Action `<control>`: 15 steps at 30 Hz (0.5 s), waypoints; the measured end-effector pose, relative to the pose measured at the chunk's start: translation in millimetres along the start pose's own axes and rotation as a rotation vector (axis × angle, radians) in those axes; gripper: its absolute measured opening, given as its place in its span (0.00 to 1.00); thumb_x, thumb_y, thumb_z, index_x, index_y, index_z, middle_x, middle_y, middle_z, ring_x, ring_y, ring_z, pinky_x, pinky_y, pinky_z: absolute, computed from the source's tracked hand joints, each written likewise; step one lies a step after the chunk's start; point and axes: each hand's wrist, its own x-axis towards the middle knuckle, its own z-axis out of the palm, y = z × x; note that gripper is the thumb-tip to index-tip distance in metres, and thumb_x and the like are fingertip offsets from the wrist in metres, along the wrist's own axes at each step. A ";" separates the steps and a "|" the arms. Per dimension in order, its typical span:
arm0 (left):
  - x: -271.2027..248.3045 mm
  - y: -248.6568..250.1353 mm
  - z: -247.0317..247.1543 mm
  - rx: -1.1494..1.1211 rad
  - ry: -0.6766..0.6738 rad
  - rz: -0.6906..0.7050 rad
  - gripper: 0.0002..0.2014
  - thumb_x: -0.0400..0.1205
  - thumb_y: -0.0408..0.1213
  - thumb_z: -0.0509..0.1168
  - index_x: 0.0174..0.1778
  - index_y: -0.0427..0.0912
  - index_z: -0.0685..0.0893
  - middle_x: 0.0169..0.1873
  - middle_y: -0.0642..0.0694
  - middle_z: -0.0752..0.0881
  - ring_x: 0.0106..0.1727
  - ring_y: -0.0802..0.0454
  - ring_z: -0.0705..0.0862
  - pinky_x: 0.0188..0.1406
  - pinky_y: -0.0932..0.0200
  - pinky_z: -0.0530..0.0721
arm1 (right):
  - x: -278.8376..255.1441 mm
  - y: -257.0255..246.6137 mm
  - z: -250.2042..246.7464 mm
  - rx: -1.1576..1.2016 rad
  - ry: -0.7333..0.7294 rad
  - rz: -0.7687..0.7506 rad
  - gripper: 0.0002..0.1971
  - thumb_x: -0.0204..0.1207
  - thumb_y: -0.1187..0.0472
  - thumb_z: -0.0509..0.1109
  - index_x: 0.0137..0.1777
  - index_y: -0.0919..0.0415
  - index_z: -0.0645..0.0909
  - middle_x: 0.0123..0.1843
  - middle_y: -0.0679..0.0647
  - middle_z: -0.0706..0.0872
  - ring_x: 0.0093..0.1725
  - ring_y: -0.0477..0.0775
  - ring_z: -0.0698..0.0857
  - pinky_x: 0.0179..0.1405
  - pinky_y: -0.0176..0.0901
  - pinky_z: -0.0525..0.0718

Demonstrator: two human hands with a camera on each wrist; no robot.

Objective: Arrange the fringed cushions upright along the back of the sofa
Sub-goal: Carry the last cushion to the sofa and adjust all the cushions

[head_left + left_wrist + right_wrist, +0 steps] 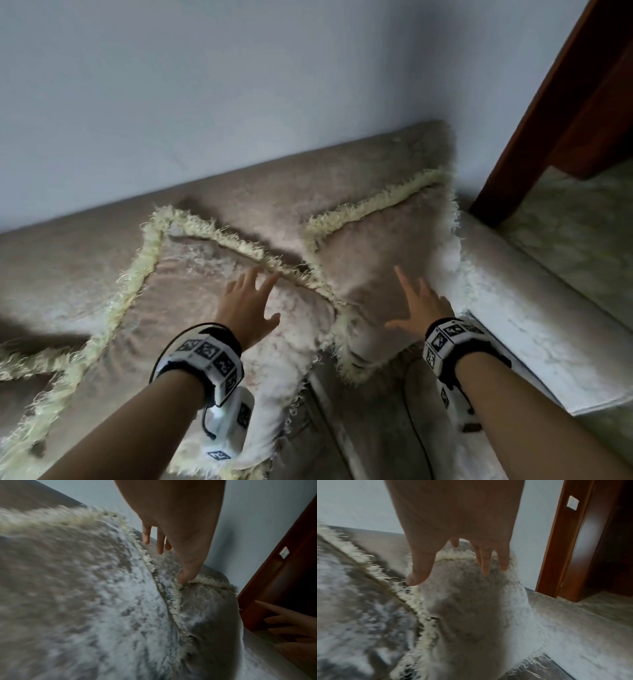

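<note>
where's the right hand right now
In the head view the right hand lies open on the right fringed cushion, beside the sofa arm.

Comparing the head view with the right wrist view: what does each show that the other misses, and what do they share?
Only the head view shows the open left hand over the larger beige velvet cushion with cream fringe, plus both marker-covered wrist bands. Only the right wrist view shows the white wall switch by the reddish-brown wooden door frame. Both show the open right hand over the smaller fringed beige cushion against the sofa back.
</note>
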 end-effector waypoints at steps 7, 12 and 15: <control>126.0 115.0 41.5 0.062 0.018 0.091 0.44 0.58 0.51 0.79 0.70 0.52 0.70 0.64 0.40 0.82 0.64 0.39 0.81 0.60 0.40 0.80 | 105.8 125.1 -38.4 0.016 -0.030 0.013 0.55 0.71 0.41 0.71 0.78 0.40 0.25 0.84 0.66 0.43 0.81 0.69 0.55 0.75 0.61 0.66; 199.4 172.3 75.8 0.056 0.044 0.032 0.50 0.55 0.57 0.80 0.73 0.51 0.67 0.69 0.34 0.77 0.69 0.36 0.77 0.64 0.37 0.75 | 171.7 199.3 -44.4 0.092 -0.087 0.018 0.54 0.72 0.48 0.73 0.79 0.42 0.29 0.84 0.65 0.40 0.81 0.68 0.56 0.74 0.60 0.70; 230.1 183.1 90.8 0.174 0.024 0.072 0.59 0.51 0.65 0.77 0.78 0.55 0.58 0.75 0.30 0.68 0.76 0.34 0.67 0.69 0.32 0.70 | 206.9 219.8 -37.3 0.140 -0.088 -0.032 0.56 0.72 0.52 0.74 0.77 0.36 0.26 0.84 0.65 0.38 0.80 0.69 0.59 0.70 0.59 0.74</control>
